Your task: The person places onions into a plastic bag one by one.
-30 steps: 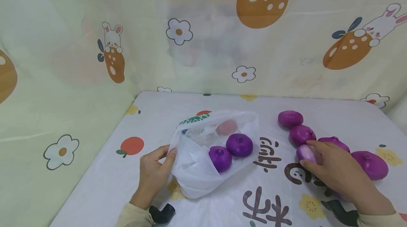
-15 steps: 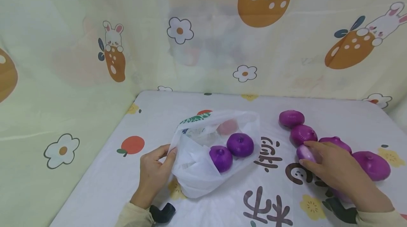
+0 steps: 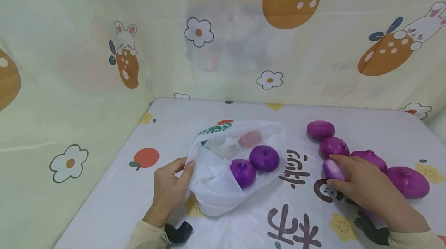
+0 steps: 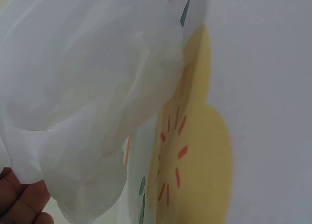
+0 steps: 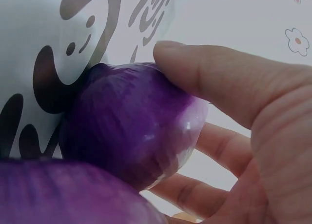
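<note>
Little differs from a second ago: the right hand (image 3: pixel 362 181) has curled a touch tighter round the pale purple onion (image 3: pixel 332 168), its grip now grasping it between thumb and fingers on the table (image 3: pixel 174 125), in the row's near middle. The left hand (image 3: pixel 168 187) still pinches the rim of the white plastic bag (image 3: pixel 212 187), mouth held wide. Two purple onions (image 3: pixel 254 163) lie inside the bag. Four loose onions (image 3: pixel 407 181) crowd just beside the right hand, one touching the held one.
</note>
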### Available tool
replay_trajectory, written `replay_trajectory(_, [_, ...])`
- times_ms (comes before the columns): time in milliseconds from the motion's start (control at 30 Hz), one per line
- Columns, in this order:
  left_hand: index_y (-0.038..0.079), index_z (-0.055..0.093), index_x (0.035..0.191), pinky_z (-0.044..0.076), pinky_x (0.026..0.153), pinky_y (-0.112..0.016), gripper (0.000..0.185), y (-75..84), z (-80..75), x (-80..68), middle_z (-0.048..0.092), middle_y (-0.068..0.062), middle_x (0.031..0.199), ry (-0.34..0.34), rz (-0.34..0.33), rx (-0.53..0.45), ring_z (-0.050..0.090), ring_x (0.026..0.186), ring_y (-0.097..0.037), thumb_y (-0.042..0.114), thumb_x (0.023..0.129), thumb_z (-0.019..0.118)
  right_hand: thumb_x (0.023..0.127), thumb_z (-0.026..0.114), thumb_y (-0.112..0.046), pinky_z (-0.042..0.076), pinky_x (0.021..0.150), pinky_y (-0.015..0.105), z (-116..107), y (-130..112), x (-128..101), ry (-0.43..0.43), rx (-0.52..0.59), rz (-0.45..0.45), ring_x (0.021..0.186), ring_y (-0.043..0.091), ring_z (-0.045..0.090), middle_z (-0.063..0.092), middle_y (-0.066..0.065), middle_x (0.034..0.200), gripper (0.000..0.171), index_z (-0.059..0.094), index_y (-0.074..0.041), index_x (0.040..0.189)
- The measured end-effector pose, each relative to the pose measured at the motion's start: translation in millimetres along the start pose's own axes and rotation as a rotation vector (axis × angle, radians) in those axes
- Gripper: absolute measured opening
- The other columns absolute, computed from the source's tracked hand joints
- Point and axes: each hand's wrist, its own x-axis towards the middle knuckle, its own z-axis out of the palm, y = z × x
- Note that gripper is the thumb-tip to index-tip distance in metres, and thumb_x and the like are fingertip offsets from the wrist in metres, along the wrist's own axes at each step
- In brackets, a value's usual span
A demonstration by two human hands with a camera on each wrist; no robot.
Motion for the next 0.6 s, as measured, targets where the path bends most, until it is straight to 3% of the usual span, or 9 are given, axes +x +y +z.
replay_trajectory(333, [0.004,0.082,0.098,0.063,0.076,-0.041,0.011,0.7,0.1,2.0,0.081,-0.003,0.092,0.000,0.003,0.000,0.077,0.084,-0.016,0.003,0.089,0.078,0.081,0.088,-0.034,0.046,0.090,0.072,0.6,-2.1,-0.3,0.031,0.014,-0.012,0.111,0.050,0.059,0.061,0.035,0.129,0.078,0.057,0.002,0.143])
replay_trajectory(433, [0.004,0.082,0.098,0.063,0.075,-0.040,0.011,0.4,0.0,1.8,0.081,-0.003,0.092,0.000,0.000,-0.001,0.077,0.084,-0.015,0.003,0.088,0.079,0.081,0.087,-0.032,0.048,0.087,0.069,-0.1,-4.7,-1.5,0.044,0.009,-0.017,0.103,0.045,0.061,0.064,0.032,0.123,0.072,0.059,0.001,0.140])
replay_trajectory(600, [0.004,0.082,0.098,0.062,0.076,-0.036,0.011,0.2,-0.1,0.4,0.081,-0.002,0.092,-0.001,0.001,-0.005,0.077,0.084,-0.015,0.002,0.088,0.078,0.084,0.085,-0.028,0.050,0.084,0.067,-2.6,-5.3,-1.7,0.068,-0.019,-0.026,0.100,0.047,0.062,0.063,0.035,0.120,0.066,0.061,0.001,0.137])
